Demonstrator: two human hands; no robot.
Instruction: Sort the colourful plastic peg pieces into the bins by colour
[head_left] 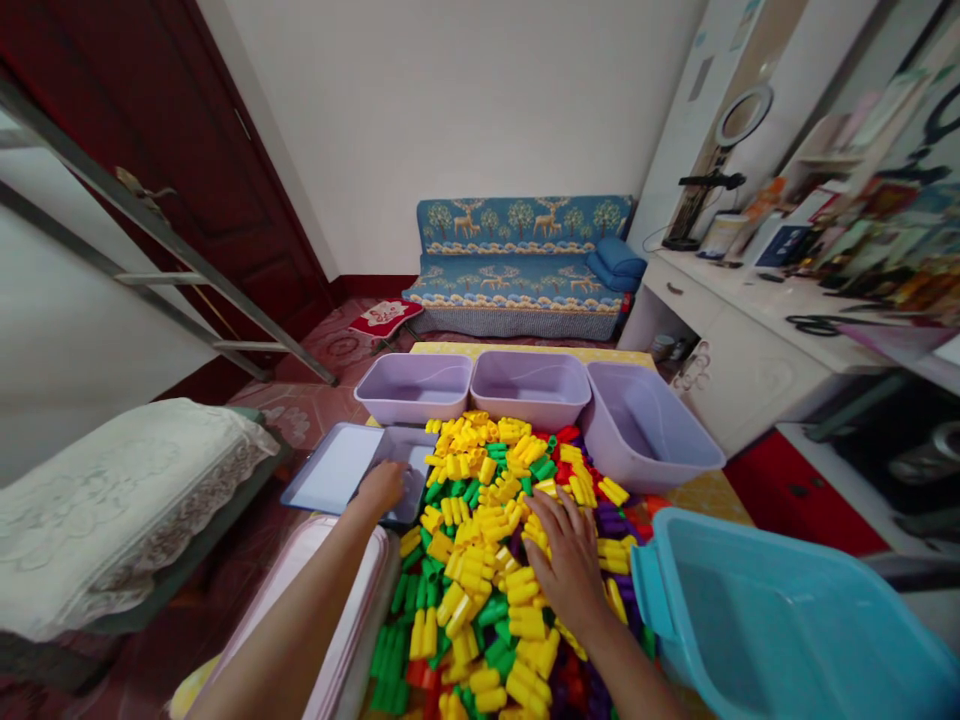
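Note:
A big heap of plastic toy building pieces (469, 560), mostly yellow and green with some red and purple, covers the middle of the table. My right hand (566, 550) rests on the heap's right side, fingers spread over the yellow pieces and gripping none. Over on the left, my left hand (382, 487) is inside a shallow grey-blue box (416, 450), its lid (334, 470) folded out flat. Its fingers look curled closed; whatever they hold, if anything, is hidden.
Three lilac bins (412, 410) line the table's far edge. A large turquoise tub (787, 610) stands at the right. Pale pink lids (364, 600) lie under my left forearm. Beyond are a blue sofa (517, 270), a ladder (165, 240) and a cluttered dresser (742, 330).

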